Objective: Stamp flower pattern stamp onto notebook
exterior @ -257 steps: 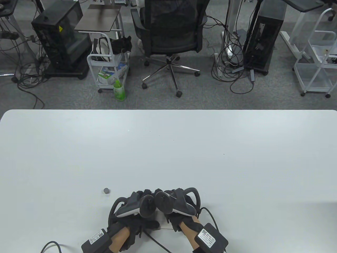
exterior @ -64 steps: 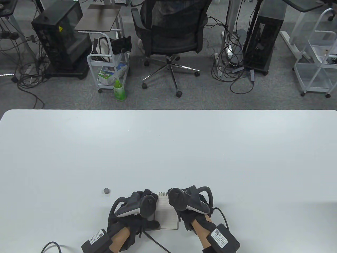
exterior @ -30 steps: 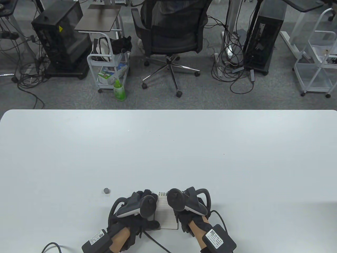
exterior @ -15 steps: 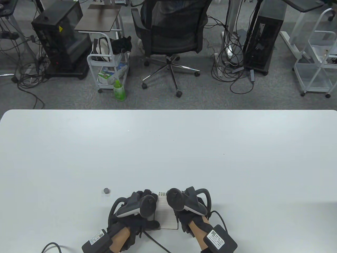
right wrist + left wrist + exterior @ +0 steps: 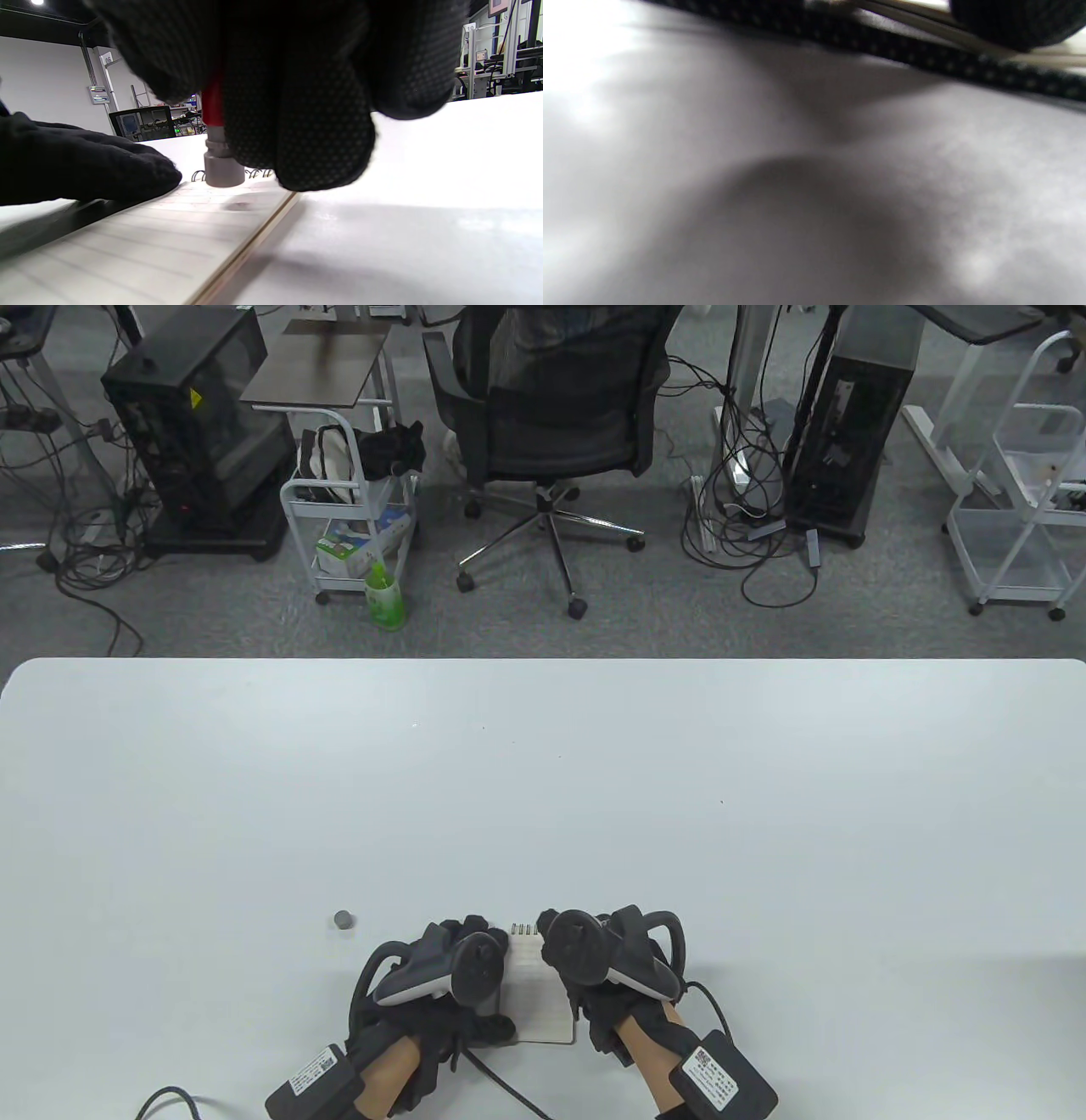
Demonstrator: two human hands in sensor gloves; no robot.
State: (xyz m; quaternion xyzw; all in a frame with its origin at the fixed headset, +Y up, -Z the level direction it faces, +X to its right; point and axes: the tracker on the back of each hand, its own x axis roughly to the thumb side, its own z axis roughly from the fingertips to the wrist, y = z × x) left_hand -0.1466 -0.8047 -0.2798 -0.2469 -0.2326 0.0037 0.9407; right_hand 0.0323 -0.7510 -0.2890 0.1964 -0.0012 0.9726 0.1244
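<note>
A small spiral notebook [image 5: 541,997] lies open near the table's front edge, between my hands. My right hand [image 5: 594,963] grips a stamp with a red body and a grey round base [image 5: 221,169]. It holds the stamp upright, with the base down on the lined page [image 5: 169,237] close to the spiral. A faint dark mark [image 5: 237,206] shows on the page just in front of the base. My left hand [image 5: 450,976] rests flat on the notebook's left side, and its fingers [image 5: 89,163] lie on the page. The left wrist view is blurred.
A small grey round cap [image 5: 343,919] lies on the white table [image 5: 594,780] to the left of my left hand. Glove cables trail off the front edge. An office chair [image 5: 543,407] and carts stand on the floor beyond the far edge.
My right hand has shifted slightly to the right over the notebook within the last second. The left hand, the notebook and the grey cap have not moved.
</note>
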